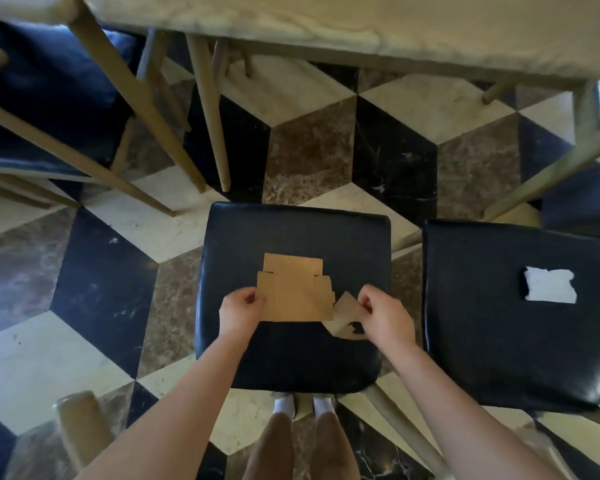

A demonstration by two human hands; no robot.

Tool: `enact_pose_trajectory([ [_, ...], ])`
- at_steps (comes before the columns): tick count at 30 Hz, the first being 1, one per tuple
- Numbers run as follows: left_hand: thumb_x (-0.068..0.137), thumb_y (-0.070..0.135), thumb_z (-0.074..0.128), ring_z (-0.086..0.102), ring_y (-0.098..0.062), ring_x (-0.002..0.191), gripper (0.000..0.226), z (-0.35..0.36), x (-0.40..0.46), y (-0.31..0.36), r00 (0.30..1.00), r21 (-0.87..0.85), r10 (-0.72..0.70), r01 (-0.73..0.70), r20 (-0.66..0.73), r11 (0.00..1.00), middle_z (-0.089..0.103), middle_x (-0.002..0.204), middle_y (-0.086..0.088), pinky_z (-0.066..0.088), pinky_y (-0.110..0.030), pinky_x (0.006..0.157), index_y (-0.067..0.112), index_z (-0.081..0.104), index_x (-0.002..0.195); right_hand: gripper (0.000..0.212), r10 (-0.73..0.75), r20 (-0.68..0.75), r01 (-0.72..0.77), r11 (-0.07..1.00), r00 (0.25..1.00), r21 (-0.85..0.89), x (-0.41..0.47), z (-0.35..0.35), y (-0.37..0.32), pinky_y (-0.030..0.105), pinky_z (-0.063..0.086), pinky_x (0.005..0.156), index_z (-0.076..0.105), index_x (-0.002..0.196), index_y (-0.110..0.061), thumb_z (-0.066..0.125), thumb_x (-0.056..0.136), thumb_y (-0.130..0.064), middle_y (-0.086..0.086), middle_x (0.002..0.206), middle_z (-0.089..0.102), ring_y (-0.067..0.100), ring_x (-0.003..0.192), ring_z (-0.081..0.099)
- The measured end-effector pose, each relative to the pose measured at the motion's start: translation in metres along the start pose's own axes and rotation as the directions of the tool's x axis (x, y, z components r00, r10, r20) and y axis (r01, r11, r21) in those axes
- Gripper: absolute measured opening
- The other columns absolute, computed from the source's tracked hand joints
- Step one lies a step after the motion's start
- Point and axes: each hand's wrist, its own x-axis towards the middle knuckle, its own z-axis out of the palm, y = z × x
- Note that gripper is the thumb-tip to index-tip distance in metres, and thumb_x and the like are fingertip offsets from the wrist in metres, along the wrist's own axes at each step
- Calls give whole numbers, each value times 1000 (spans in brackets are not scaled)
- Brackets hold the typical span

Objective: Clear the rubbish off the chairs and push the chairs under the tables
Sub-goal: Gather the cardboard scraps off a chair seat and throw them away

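We look down at a dark chair (291,348) that stands out from the table (361,26). Our left hand (239,311) pinches the left edge of a flat brown cardboard piece (293,296), which is over the middle of the seat. We cannot tell if it is lifted or lying flat. Our right hand (383,315) is closed on a small brown scrap (345,318) with a dark mark, just beside the big piece on its right.

A 2nd dark chair (510,327) stands just to the right. A white paper bit (549,285) lies on its seat, well apart from our hands. The floor (309,143) has black, cream and brown tiles. Another chair (49,98) is far left, partly under a table.
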Motion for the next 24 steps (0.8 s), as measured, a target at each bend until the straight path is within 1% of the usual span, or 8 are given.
enact_pose_trajectory([
  [2, 82, 12, 52, 52, -14, 58, 19, -14, -24, 13, 1000, -27, 4, -4, 14, 1000, 59, 64, -2, 40, -24, 54, 12, 63, 66, 14, 25, -71, -22, 999, 997, 43, -22, -26, -3, 28, 42, 53, 50, 79, -22, 56, 90, -16, -1, 76, 60, 16, 67, 56],
  [4, 87, 10, 55, 64, -8, 61, 19, -24, -48, 28, 999, -106, -3, 8, 42, 994, 69, 71, 2, 47, -16, 48, 15, 71, 79, 16, 58, -183, -41, 995, 981, 95, -45, -51, -7, 27, 41, 50, 50, 77, -21, 58, 89, -16, -2, 72, 59, 14, 64, 56],
  [7, 90, 11, 58, 68, -13, 79, 14, -32, -84, 50, 995, -212, -23, 44, 100, 976, 71, 89, -3, 54, -17, 53, 11, 69, 98, 17, 89, -345, -29, 984, 934, 175, -76, -87, -15, 27, 39, 50, 50, 75, -19, 60, 88, -14, -2, 71, 59, 15, 62, 55],
  [12, 90, 11, 58, 68, -14, 83, 15, -32, -140, 86, 983, -266, 58, -10, 175, 964, 71, 92, -5, 56, -20, 57, 8, 68, 100, 15, 158, -519, 45, 933, 840, 357, -116, -145, -21, 26, 35, 50, 52, 76, -16, 60, 88, -11, 0, 75, 61, 17, 67, 56],
  [18, 89, 11, 59, 71, -18, 84, 13, -18, -176, 120, 945, -283, 45, 52, 325, 958, 72, 95, -9, 58, -25, 61, 8, 69, 98, 11, -144, -701, 264, 962, 699, 65, -140, -166, -34, 37, 48, 50, 58, 76, -11, 64, 85, -8, 4, 69, 61, 20, 66, 55],
  [20, 90, 11, 57, 71, -18, 83, 13, 52, -256, 168, 917, -311, 165, -47, 364, 949, 73, 93, -9, 58, -26, 63, 10, 69, 96, 12, -250, -798, 350, 935, 548, -53, -181, -228, 36, 37, 48, 45, 59, 74, -11, 68, 82, -5, 5, 66, 60, 19, 63, 55],
  [21, 90, 11, 56, 71, -18, 82, 13, 54, -260, 172, 907, -327, 186, -57, 378, 943, 73, 91, -9, 58, -26, 63, 11, 69, 94, 13, -296, -806, 373, 922, 513, -101, -178, -227, 38, 34, 48, 44, 60, 73, -10, 70, 80, -5, 4, 65, 60, 19, 61, 55],
  [24, 92, 10, 53, 72, -19, 79, 19, 60, -271, 183, 874, -368, 212, -41, 437, 929, 75, 81, -6, 57, -26, 60, 13, 70, 85, 12, -382, -772, 405, 897, 508, -178, -179, -219, 36, 30, 49, 47, 63, 75, -11, 72, 78, -5, 3, 68, 61, 17, 63, 56],
])
